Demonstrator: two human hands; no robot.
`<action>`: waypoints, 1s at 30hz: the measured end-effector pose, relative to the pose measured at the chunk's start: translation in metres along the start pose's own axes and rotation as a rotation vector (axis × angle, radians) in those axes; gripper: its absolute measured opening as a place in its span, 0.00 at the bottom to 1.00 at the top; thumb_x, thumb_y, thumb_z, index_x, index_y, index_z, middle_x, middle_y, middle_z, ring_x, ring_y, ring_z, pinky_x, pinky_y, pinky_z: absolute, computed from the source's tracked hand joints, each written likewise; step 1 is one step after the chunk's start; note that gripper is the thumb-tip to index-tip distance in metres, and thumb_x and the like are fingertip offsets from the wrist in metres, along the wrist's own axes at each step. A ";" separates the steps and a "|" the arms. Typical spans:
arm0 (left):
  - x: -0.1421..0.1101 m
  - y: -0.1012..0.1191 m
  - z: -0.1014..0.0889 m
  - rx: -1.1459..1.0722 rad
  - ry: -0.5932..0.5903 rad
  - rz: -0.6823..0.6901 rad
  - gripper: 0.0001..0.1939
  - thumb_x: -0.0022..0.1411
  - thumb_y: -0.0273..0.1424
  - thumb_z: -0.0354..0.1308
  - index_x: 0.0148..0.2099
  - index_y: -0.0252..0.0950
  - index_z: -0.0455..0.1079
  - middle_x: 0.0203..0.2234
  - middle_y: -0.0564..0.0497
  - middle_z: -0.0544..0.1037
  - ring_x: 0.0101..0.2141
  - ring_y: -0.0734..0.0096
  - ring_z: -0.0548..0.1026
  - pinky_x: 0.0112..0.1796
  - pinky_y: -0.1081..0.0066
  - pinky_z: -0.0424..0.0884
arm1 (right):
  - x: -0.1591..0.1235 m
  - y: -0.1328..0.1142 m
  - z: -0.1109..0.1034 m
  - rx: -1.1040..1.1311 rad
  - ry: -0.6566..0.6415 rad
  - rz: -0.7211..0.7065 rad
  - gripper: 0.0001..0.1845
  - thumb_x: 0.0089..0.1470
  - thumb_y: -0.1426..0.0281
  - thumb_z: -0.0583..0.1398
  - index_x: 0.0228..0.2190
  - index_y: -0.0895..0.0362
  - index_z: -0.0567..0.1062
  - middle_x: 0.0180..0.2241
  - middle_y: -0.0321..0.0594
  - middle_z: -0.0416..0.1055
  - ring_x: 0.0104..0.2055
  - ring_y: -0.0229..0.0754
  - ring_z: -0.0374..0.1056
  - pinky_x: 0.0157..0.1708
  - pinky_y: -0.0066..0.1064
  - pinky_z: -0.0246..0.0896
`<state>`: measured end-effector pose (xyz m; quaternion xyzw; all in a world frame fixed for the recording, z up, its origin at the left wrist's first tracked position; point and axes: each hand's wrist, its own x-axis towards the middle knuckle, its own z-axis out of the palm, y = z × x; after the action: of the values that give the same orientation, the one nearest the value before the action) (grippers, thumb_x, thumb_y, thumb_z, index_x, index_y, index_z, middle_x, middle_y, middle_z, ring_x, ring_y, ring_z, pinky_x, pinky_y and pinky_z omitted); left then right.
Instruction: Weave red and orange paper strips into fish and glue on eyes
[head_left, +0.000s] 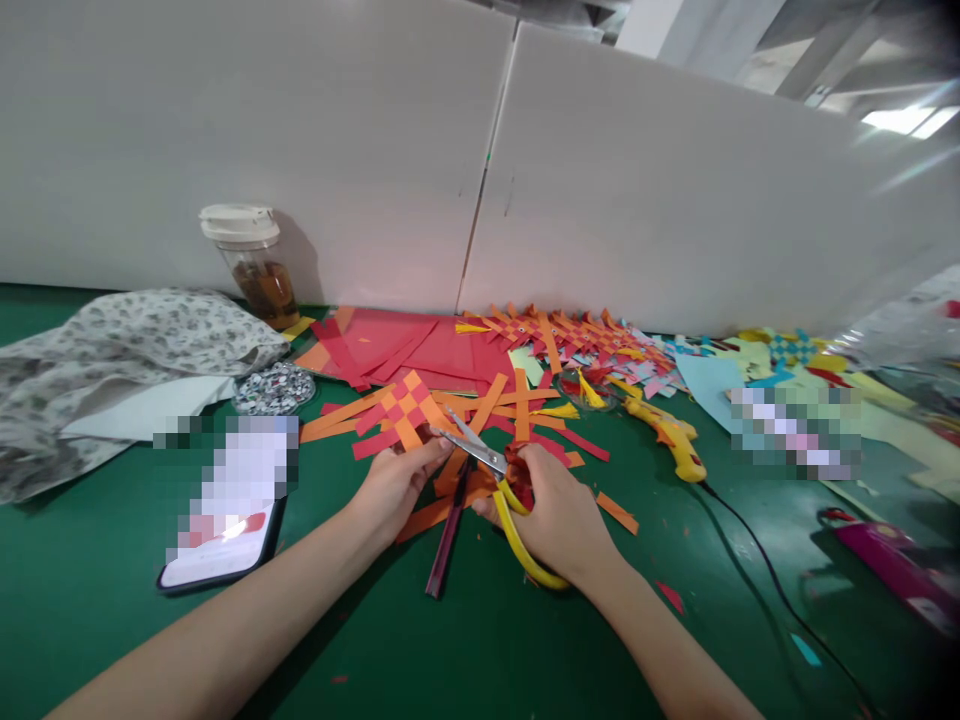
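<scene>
A small checkered weave of red and orange paper strips (409, 408) is pinched by its near edge in my left hand (401, 482). My right hand (559, 505) grips yellow-handled scissors (517, 525), whose blades stand apart and point at the weave's right side. Whether the blades touch the paper I cannot tell. Under and around both hands lie loose orange and red paper strips (487, 400). Between my wrists a dark purple craft knife or pen-like tool (444, 555) rests on the green table (360, 640).
At left are a phone (232, 510), a patterned cloth (142, 340) and a lidded cup of tea (259, 270). Red paper sheets (420, 345) and several woven pieces (570, 335) line the partition. To the right lie a yellow glue gun (667, 435) with its cord and a purple object (896, 570).
</scene>
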<state>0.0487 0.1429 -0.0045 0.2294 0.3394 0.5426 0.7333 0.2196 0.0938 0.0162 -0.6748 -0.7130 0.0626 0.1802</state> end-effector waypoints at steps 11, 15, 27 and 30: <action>-0.001 -0.001 0.000 0.015 0.005 -0.001 0.06 0.42 0.22 0.66 0.27 0.28 0.74 0.25 0.49 0.79 0.29 0.72 0.76 0.36 0.74 0.70 | 0.000 -0.001 -0.002 0.006 -0.019 0.003 0.18 0.43 0.58 0.58 0.34 0.55 0.63 0.32 0.39 0.69 0.32 0.44 0.66 0.25 0.29 0.52; -0.002 0.001 0.002 0.025 -0.009 -0.002 0.06 0.41 0.23 0.67 0.25 0.29 0.73 0.25 0.49 0.79 0.30 0.72 0.76 0.37 0.74 0.70 | 0.000 -0.002 -0.002 0.006 -0.033 0.013 0.18 0.44 0.58 0.58 0.34 0.55 0.63 0.31 0.39 0.69 0.32 0.44 0.66 0.25 0.28 0.51; -0.002 0.000 0.002 0.046 -0.007 0.007 0.06 0.41 0.23 0.67 0.24 0.29 0.73 0.23 0.50 0.78 0.29 0.73 0.75 0.35 0.76 0.70 | 0.000 -0.003 -0.003 0.002 -0.038 0.024 0.16 0.43 0.59 0.58 0.32 0.54 0.63 0.29 0.37 0.68 0.31 0.42 0.65 0.25 0.28 0.51; -0.001 0.000 0.001 0.038 -0.003 0.006 0.06 0.40 0.23 0.68 0.24 0.29 0.73 0.23 0.50 0.78 0.28 0.75 0.74 0.34 0.77 0.70 | 0.000 -0.002 -0.003 0.004 -0.037 0.022 0.16 0.43 0.59 0.58 0.32 0.54 0.63 0.30 0.37 0.68 0.30 0.42 0.65 0.25 0.27 0.50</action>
<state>0.0498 0.1416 -0.0036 0.2451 0.3477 0.5380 0.7277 0.2183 0.0932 0.0194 -0.6810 -0.7085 0.0783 0.1676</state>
